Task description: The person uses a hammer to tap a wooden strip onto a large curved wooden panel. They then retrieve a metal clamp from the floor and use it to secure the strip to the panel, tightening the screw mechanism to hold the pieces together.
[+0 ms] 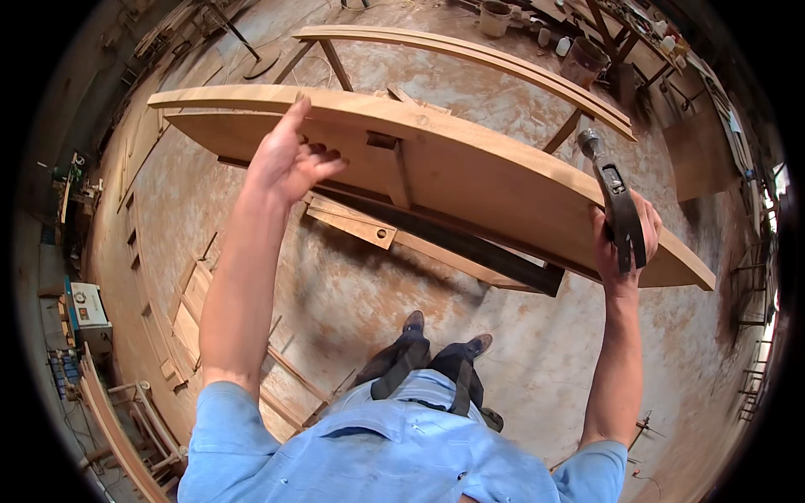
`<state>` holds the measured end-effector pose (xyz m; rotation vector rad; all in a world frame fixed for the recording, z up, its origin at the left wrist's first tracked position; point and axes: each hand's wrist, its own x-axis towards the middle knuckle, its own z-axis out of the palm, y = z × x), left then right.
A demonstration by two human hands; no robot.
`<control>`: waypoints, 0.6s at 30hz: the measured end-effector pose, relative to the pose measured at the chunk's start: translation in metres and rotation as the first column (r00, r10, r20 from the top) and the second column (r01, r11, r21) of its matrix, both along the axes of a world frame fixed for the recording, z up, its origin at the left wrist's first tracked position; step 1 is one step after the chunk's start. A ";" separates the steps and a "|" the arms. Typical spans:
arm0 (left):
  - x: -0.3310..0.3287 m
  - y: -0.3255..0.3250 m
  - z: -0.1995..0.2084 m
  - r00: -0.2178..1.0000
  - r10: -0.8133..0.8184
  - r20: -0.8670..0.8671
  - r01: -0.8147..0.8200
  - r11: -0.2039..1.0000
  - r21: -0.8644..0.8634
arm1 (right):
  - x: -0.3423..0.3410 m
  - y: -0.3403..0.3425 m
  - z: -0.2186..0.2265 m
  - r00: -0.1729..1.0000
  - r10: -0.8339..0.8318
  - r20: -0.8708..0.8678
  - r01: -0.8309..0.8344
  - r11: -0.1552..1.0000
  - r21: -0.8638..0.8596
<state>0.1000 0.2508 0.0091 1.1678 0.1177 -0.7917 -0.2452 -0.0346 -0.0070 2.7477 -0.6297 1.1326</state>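
A long wooden panel (486, 180) with a pale edge strip is tilted up in front of me, a crosspiece (401, 172) on its face. My left hand (293, 155) is at its left part, thumb at the upper edge. The fingers are apart and loosely bent in front of the face, holding nothing. Near the panel's right end, my right hand (627, 230) is closed round a claw hammer (616, 189). The round striking face points away and the dark claws come down over the hand; the handle is mostly hidden. Whether this hand also grips the panel, I cannot tell.
Behind the panel stands a trestle with long wooden rails (470, 52). Under it are a dark beam (520, 267) and a board with a round hole (352, 222). Wooden frames (197, 314) lie left. Buckets (495, 18) and a cluttered bench (646, 50) are far right.
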 end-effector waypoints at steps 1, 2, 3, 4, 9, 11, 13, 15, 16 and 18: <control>0.001 -0.009 -0.003 0.998 -0.048 0.038 0.051 0.996 -0.074 | 0.000 -0.001 -0.001 1.000 -0.002 0.001 0.002 1.000 -0.005; 0.002 -0.019 -0.001 1.000 0.002 0.027 -0.001 1.000 -0.028 | -0.001 -0.002 -0.002 1.000 -0.001 0.003 0.001 1.000 -0.006; 0.001 -0.029 0.004 0.998 0.052 0.019 -0.052 0.998 0.020 | -0.001 -0.002 -0.003 1.000 -0.003 0.008 0.003 1.000 -0.011; 0.001 -0.037 0.009 0.995 0.099 0.018 -0.100 0.993 0.068 | -0.001 -0.002 -0.004 1.000 -0.007 0.017 0.007 1.000 -0.014; -0.003 -0.055 0.016 0.997 0.076 0.030 -0.080 0.980 0.183 | -0.004 -0.003 -0.006 1.000 0.004 0.019 -0.003 0.999 -0.038; -0.005 -0.061 0.016 0.996 0.089 0.012 -0.090 0.977 0.193 | -0.005 -0.005 -0.005 1.000 0.013 0.017 -0.012 0.999 -0.030; 0.003 -0.060 0.013 0.998 0.062 -0.026 -0.057 0.985 0.161 | -0.004 -0.004 -0.003 1.000 0.016 0.023 -0.016 1.000 -0.007; 0.004 -0.058 0.012 0.998 0.051 -0.038 -0.045 0.986 0.160 | -0.004 -0.001 0.000 0.999 0.022 0.040 -0.022 1.000 0.014; -0.003 -0.058 0.017 0.998 0.055 -0.038 -0.048 0.983 0.174 | -0.004 -0.001 -0.002 0.999 0.021 0.041 -0.022 0.999 0.026; -0.006 -0.058 0.020 0.995 0.061 -0.077 -0.046 0.983 0.178 | -0.002 0.002 0.000 0.999 0.013 0.040 -0.014 0.999 0.032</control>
